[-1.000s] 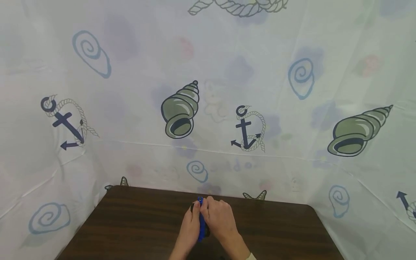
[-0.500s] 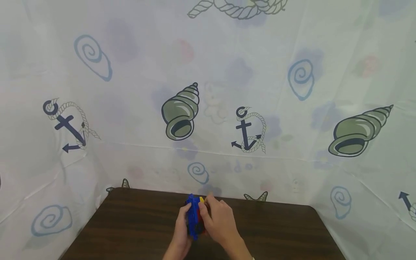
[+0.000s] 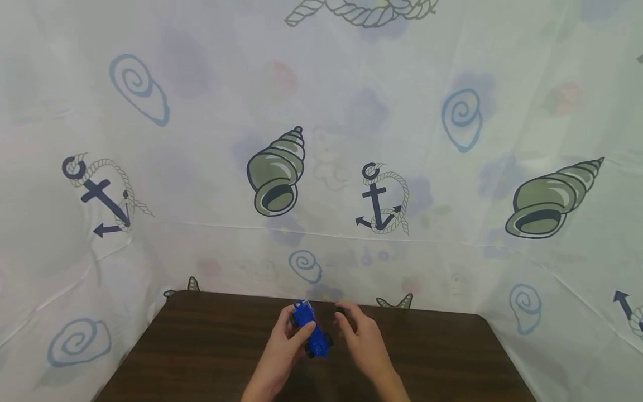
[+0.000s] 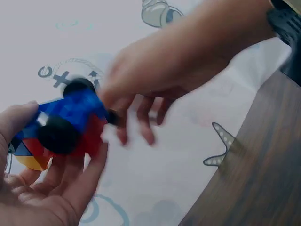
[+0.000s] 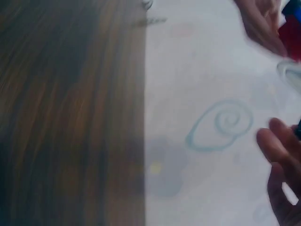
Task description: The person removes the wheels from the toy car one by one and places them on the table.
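My left hand [image 3: 288, 340] grips a toy car [image 3: 312, 332] above the table, its thumb lying across the blue chassis. In the left wrist view the car [image 4: 75, 113] has blue uppermost, with red and yellow parts below. Black wheels [image 4: 57, 135] show on its sides, partly blurred. To the right of the car, my right hand [image 3: 365, 338] is apart from it in the head view. Between its thumb and fingers it pinches a small black piece [image 3: 340, 310], whose kind I cannot tell. The right wrist view catches only part of this hand [image 5: 282, 155].
A dark wood-grain table [image 3: 216, 340] lies beneath both hands. White cloth [image 3: 201, 184] printed with shells, anchors and starfish rises behind the table's far edge and along both sides.
Both hands were close together on the car; the right hand has since drawn away to the right with the small black piece. The car has turned, so its blue chassis faces up.
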Available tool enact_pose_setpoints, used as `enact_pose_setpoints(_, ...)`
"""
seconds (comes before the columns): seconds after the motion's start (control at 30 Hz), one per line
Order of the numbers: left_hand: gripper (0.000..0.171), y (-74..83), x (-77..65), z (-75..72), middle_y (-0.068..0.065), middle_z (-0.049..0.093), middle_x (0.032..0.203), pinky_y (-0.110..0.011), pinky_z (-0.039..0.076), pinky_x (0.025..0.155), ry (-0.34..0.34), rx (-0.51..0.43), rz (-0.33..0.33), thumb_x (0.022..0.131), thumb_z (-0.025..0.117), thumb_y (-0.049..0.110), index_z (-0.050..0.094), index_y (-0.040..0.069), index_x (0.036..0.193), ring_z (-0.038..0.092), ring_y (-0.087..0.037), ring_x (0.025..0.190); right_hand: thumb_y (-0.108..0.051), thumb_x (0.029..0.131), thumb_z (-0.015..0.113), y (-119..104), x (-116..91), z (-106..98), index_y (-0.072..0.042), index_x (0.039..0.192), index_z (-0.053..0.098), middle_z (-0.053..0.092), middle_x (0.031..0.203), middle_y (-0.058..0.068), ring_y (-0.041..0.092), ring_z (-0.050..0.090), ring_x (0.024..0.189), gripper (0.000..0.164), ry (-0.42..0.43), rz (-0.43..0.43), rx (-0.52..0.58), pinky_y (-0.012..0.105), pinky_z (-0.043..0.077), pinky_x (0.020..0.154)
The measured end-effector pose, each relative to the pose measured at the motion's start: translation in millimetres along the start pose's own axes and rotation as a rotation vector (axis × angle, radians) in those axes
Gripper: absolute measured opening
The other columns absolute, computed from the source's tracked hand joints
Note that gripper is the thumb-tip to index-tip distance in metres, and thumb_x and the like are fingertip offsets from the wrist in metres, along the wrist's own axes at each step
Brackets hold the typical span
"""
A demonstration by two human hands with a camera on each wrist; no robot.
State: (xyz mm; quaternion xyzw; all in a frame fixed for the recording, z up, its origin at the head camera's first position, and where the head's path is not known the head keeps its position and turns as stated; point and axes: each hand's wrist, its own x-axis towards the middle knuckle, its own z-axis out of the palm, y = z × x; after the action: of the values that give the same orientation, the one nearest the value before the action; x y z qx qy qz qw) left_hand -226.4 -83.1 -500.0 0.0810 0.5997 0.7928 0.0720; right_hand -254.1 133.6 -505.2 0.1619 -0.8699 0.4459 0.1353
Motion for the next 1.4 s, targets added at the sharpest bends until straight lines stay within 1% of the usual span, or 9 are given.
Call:
enact_pose_setpoints(0.13, 0.061, 5.8, -4.2, 0.3, -0.019, 0.062, 0.148, -0.071, 0.039, 0.119, 0.052, 0.119, 0.006, 0.105, 0.072, 0.035, 0.040, 0.015, 0.153, 0.060, -0.037, 0.138, -0.049, 0.111, 0.057, 32, -4, -10, -0.022, 0.139, 0.064, 0.080, 0.101, -0.006, 0.014, 0.072, 0.077, 0.039, -0.082, 0.065, -0.064, 0.028, 0.055, 0.066)
enact_pose_setpoints(0.2, 0.061, 9.7, -6.2, 1.1, -0.017, 0.062, 0.150, -0.072, 0.034, 0.121, 0.083, 0.163, 0.016, 0.104, 0.073, 0.036, 0.042, 0.016, 0.153, 0.059, -0.037, 0.140, -0.047, 0.110, 0.061, 48, -6, -15, -0.022, 0.141, 0.061, 0.082, 0.108, -0.003, 0.015, 0.075, 0.084, 0.040, -0.103, 0.112, -0.105, 0.033, 0.058, 0.070)
enact_pose_setpoints(0.27, 0.063, 13.4, -7.0, 1.5, -0.017, 0.057, 0.154, -0.067, 0.039, 0.121, 0.102, 0.155, 0.038, 0.104, 0.074, 0.034, 0.042, 0.020, 0.156, 0.057, -0.037, 0.141, -0.047, 0.108, 0.064, 64, -8, -18, -0.021, 0.143, 0.057, 0.081, 0.115, 0.002, 0.020, 0.077, 0.094, 0.044, -0.094, 0.156, -0.137, 0.041, 0.061, 0.076)
enact_pose_setpoints(0.4, 0.066, 17.7, -5.4, 1.5, -0.015, 0.053, 0.156, -0.041, 0.050, 0.112, 0.144, 0.103, 0.105, 0.101, 0.078, 0.026, 0.045, 0.025, 0.159, 0.054, -0.030, 0.140, -0.043, 0.105, 0.070, 92, -8, -24, -0.017, 0.136, 0.058, 0.079, 0.125, 0.012, 0.027, 0.078, 0.099, 0.042, -0.049, 0.236, -0.210, 0.050, 0.061, 0.080)
enact_pose_setpoints(0.53, 0.064, 20.1, -5.1, 1.9, -0.012, 0.057, 0.151, -0.030, 0.052, 0.105, 0.186, 0.112, 0.153, 0.099, 0.081, 0.022, 0.049, 0.022, 0.154, 0.056, -0.028, 0.138, -0.042, 0.103, 0.073, 114, -4, -30, -0.019, 0.123, 0.066, 0.078, 0.124, 0.008, 0.030, 0.077, 0.104, 0.032, -0.039, 0.298, -0.311, 0.053, 0.059, 0.077)
enact_pose_setpoints(0.67, 0.060, 20.4, -7.1, 3.8, -0.013, 0.061, 0.144, -0.027, 0.053, 0.101, 0.189, 0.138, 0.173, 0.098, 0.081, 0.019, 0.052, 0.021, 0.150, 0.062, -0.024, 0.130, -0.041, 0.100, 0.076, 130, -2, -33, -0.018, 0.120, 0.072, 0.074, 0.110, -0.001, 0.021, 0.070, 0.094, 0.030, -0.080, 0.349, -0.374, 0.048, 0.055, 0.071)
enact_pose_setpoints(0.83, 0.056, 17.7, -7.1, 4.1, -0.013, 0.064, 0.138, -0.029, 0.056, 0.099, 0.189, 0.141, 0.194, 0.097, 0.082, 0.016, 0.053, 0.017, 0.145, 0.066, -0.021, 0.123, -0.036, 0.099, 0.079, 142, -2, -31, -0.015, 0.120, 0.073, 0.068, 0.097, -0.003, 0.013, 0.059, 0.078, 0.031, -0.125, 0.381, -0.387, 0.039, 0.047, 0.061)
enact_pose_setpoints(1.07, 0.052, 12.5, -3.4, -1.6, -0.008, 0.069, 0.137, -0.040, 0.050, 0.104, 0.252, 0.214, 0.177, 0.098, 0.082, 0.026, 0.055, 0.017, 0.142, 0.060, -0.020, 0.131, -0.034, 0.099, 0.079, 147, 2, -28, -0.014, 0.119, 0.073, 0.068, 0.098, -0.001, 0.015, 0.060, 0.080, 0.030, -0.136, 0.394, -0.400, 0.041, 0.049, 0.063)
enact_pose_setpoints(1.4, 0.052, 9.3, -3.0, -2.6, -0.006, 0.068, 0.138, -0.044, 0.050, 0.111, 0.189, 0.215, 0.140, 0.097, 0.083, 0.030, 0.060, 0.023, 0.142, 0.061, -0.024, 0.135, -0.032, 0.097, 0.081, 143, 7, -28, -0.015, 0.116, 0.073, 0.068, 0.098, 0.000, 0.017, 0.062, 0.084, 0.027, -0.174, 0.381, -0.419, 0.043, 0.050, 0.065)
